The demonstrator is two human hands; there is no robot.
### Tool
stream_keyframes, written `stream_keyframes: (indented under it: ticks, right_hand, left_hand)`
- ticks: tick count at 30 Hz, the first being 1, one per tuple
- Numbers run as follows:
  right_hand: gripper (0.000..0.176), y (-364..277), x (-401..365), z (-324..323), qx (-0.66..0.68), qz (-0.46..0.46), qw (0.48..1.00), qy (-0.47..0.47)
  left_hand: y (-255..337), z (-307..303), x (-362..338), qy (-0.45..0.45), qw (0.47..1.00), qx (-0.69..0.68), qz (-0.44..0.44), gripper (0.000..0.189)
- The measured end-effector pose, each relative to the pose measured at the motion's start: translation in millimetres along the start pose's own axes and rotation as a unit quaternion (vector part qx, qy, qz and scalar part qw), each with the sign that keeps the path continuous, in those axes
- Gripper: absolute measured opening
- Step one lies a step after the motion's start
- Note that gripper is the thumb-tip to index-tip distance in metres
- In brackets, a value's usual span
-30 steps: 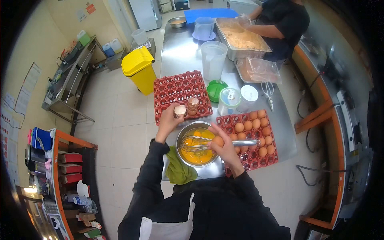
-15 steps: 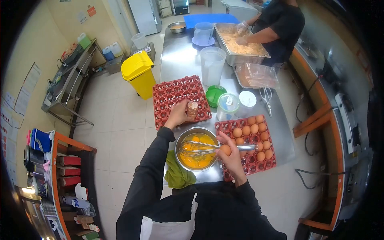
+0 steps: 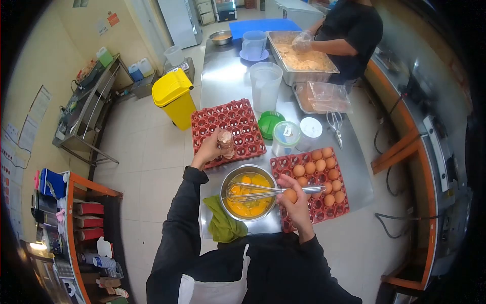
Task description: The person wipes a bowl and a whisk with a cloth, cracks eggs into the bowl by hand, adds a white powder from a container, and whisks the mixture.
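Observation:
My left hand [image 3: 209,151] is closed around a stack of cracked eggshells [image 3: 225,138] at the near side of a red egg tray [image 3: 238,121], whose visible cups hold no eggs. Between my thumb and fingers, my right hand [image 3: 299,209] grips a whole brown egg [image 3: 289,195] just right of a steel bowl [image 3: 244,167]. Raw eggs with several yolks [image 3: 258,206] lie in that bowl. A wire whisk [image 3: 253,192] leans in it, its handle passing by my right fingers. Beyond that hand sits a second red tray [image 3: 288,163] with several brown eggs [image 3: 321,165].
A green cloth [image 3: 223,223] lies beside the bowl. Behind are a green lid [image 3: 271,123], lidded tubs [image 3: 310,128], a tall clear jug [image 3: 266,83] and scissors [image 3: 335,126]. Across the table, a gloved person [image 3: 349,43] works in a pan of pale mixture [image 3: 304,60].
My left hand has moved slightly left with the eggshells. My right hand still holds the egg beside the bowl. The other person's gloved hands have come together over the pan.

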State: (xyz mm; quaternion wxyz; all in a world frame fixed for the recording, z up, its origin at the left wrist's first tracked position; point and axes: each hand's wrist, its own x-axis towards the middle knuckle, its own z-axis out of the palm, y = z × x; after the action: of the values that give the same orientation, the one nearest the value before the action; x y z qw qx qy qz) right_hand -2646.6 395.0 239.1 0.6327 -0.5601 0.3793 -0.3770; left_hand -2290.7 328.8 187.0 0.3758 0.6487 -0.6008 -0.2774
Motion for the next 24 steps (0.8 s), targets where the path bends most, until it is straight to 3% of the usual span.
stream_keyframes:
  ticks: [12, 15, 16, 19, 20, 23, 24]
  right_hand:
    - [0.054, 0, -8, -4, 0.012, 0.002, 1.000, 0.029]
    - [0.054, 1, -12, -8, 0.016, -0.003, 0.999, 0.034]
    - [0.053, 1, -15, -11, 0.026, -0.003, 0.999, 0.046]
    - [0.052, -5, -21, -21, 0.051, -0.008, 0.995, 0.087]
    - [0.052, -6, -24, -27, 0.060, -0.009, 0.992, 0.110]
    - [0.051, -7, -35, -52, 0.085, -0.010, 0.981, 0.172]
    - [0.055, -9, -39, -59, 0.104, -0.010, 0.979, 0.176]
  left_hand:
    - [-38, 30, -20, 0.079, 0.996, -0.003, 0.038, 0.045]
    - [-43, 35, -22, 0.083, 0.994, -0.067, 0.022, 0.044]
    - [-44, 33, -22, 0.070, 0.996, -0.057, 0.000, 0.052]
    - [-34, 29, -26, 0.137, 0.989, 0.006, 0.055, 0.065]
    - [-27, 23, -27, 0.179, 0.976, 0.105, 0.067, 0.076]
    - [59, 4, -31, 0.241, 0.941, 0.167, 0.169, 0.071]
    - [81, 2, -25, 0.223, 0.927, 0.191, 0.234, 0.054]
